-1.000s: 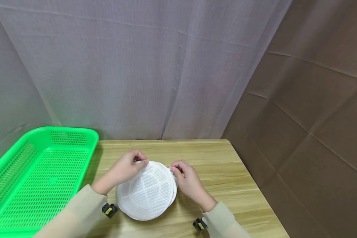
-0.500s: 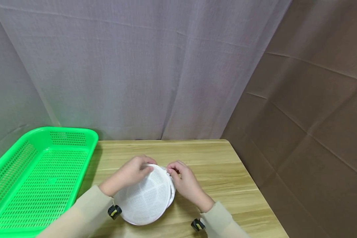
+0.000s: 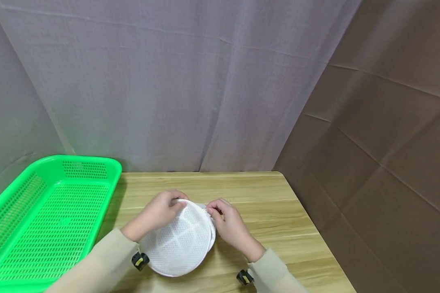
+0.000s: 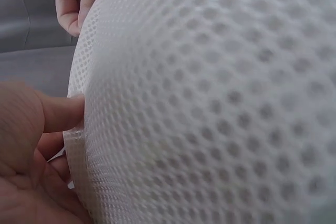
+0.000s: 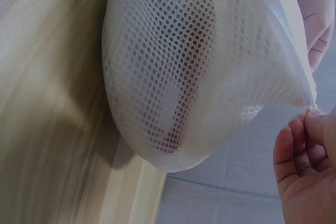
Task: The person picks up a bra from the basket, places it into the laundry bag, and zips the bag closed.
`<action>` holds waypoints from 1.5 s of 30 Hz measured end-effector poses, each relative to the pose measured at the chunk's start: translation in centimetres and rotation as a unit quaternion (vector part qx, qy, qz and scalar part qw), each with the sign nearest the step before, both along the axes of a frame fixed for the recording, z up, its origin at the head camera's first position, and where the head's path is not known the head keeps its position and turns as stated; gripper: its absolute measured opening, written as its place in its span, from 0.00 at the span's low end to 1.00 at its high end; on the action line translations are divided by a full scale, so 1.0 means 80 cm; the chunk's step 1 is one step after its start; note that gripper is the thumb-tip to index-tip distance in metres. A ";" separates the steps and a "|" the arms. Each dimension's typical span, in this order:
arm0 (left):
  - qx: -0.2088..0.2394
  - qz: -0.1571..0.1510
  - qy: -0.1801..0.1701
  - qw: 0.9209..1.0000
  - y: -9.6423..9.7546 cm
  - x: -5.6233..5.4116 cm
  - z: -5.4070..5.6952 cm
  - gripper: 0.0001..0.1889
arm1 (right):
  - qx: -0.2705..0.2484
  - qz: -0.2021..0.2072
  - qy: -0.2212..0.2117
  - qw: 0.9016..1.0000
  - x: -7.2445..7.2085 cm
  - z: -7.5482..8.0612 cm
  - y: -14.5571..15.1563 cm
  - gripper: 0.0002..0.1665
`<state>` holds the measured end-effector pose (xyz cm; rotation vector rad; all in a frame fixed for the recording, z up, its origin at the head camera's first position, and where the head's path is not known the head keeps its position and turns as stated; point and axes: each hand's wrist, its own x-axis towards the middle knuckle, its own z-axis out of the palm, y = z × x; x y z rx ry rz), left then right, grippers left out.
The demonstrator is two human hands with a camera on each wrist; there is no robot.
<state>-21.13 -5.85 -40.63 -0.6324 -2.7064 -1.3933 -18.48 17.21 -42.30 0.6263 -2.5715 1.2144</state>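
A round white mesh laundry bag (image 3: pixel 179 244) is held tilted above the wooden table, its padded rim facing right. At the bag's upper edge my left hand (image 3: pixel 159 211) grips the mesh, the thumb (image 4: pixel 63 113) on the near side and the fingers partly hidden behind. My right hand (image 3: pixel 229 224) pinches a small piece at the right rim, probably the zipper pull; the right wrist view shows the fingertips at that corner (image 5: pixel 312 100) of the bag. A darker patch shows through the mesh there, and I cannot tell what it is.
A large green perforated plastic basket (image 3: pixel 64 221) stands on the left, with nothing visible in it. The wooden table (image 3: pixel 278 228) reaches to a grey curtain (image 3: pixel 161 101) behind and a brown cloth wall (image 3: pixel 381 162) on the right.
Over the first half second my left hand shifted slightly right and took a deeper hold on the bag's edge, while my right hand moved slightly left. Since then almost nothing has moved.
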 end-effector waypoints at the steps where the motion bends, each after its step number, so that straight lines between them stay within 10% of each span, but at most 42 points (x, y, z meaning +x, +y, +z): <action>1: 0.004 0.007 -0.003 1.000 -0.001 -0.001 -0.001 0.05 | 0.001 -0.002 -0.002 1.000 0.000 0.000 0.001 0.05; 11: 0.054 0.063 -0.019 0.996 -0.013 -0.006 -0.003 0.10 | 0.009 -0.015 0.029 0.999 0.000 -0.003 0.010 0.04; 19: 0.122 0.098 -0.100 0.983 -0.022 -0.012 -0.007 0.13 | 0.004 -0.026 0.011 1.000 0.001 -0.003 0.013 0.05; 34: 0.344 0.138 -0.248 0.895 -0.020 -0.012 -0.004 0.19 | -0.032 -0.054 -0.022 0.998 0.000 0.001 0.019 0.04; 38: 0.321 0.133 -0.241 0.906 -0.021 -0.013 -0.005 0.19 | -0.037 -0.056 -0.019 0.998 0.000 0.001 0.019 0.05; 45: 0.176 0.091 -0.132 0.971 -0.026 -0.010 0.004 0.19 | -0.039 -0.055 -0.009 0.998 -0.003 0.000 0.016 0.03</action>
